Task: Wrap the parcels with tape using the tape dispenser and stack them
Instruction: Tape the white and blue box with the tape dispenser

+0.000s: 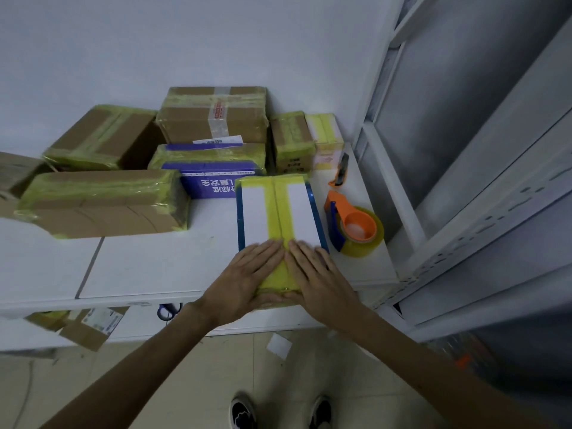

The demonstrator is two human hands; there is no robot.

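A white parcel with blue edges (pixel 301 212) lies at the front of the white table (pixel 148 261), a strip of yellow tape running down its middle. My left hand (pixel 244 281) and my right hand (pixel 318 278) press flat on its near end, fingers straight, on either side of the tape strip. The orange tape dispenser (pixel 353 224) with a yellow tape roll sits on the table just right of the parcel, untouched.
Several taped cardboard parcels (pixel 102 202) and a blue parcel (pixel 213 174) crowd the back and left of the table. A utility knife (pixel 340 170) lies beyond the dispenser. A metal shelf rack (pixel 464 181) stands at right. Scissors (pixel 168 311) and boxes sit under the table.
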